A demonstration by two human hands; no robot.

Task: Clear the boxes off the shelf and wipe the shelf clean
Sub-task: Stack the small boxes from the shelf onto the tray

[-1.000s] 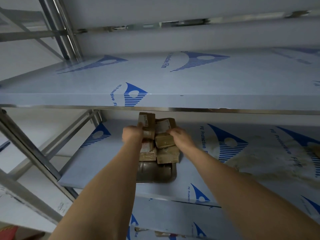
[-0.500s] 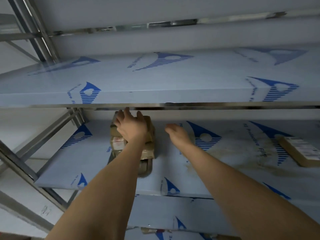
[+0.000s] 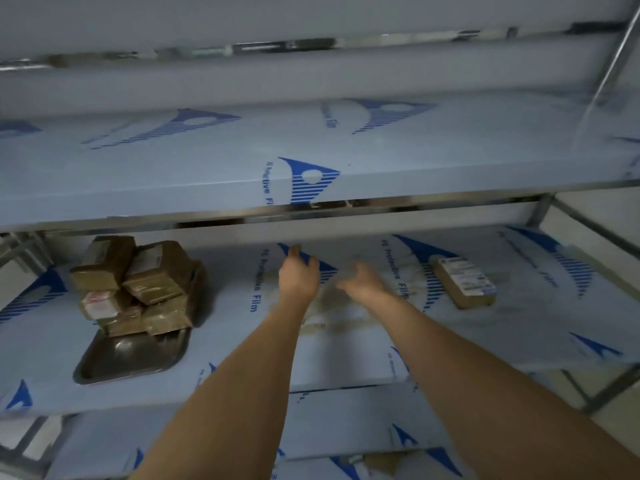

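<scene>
Several brown taped boxes (image 3: 138,282) sit piled on a dark metal tray (image 3: 128,358) at the left of the middle shelf (image 3: 502,344). One more brown box (image 3: 462,282) with a white label lies flat at the right of that shelf. My left hand (image 3: 298,273) and my right hand (image 3: 363,280) both reach in over the shelf's middle, fingers apart, holding nothing. Below them the blue protective film shows a brownish stain (image 3: 336,310).
An upper shelf (image 3: 207,174) covered in the same blue-printed film overhangs the middle shelf, leaving a low gap. Metal uprights (image 3: 543,213) stand at the right end. A lower shelf (image 3: 346,420) lies under my forearms.
My hands have let go of the pile of boxes on the tray and moved right to the shelf's middle. The view has swung right, showing the single box more fully.
</scene>
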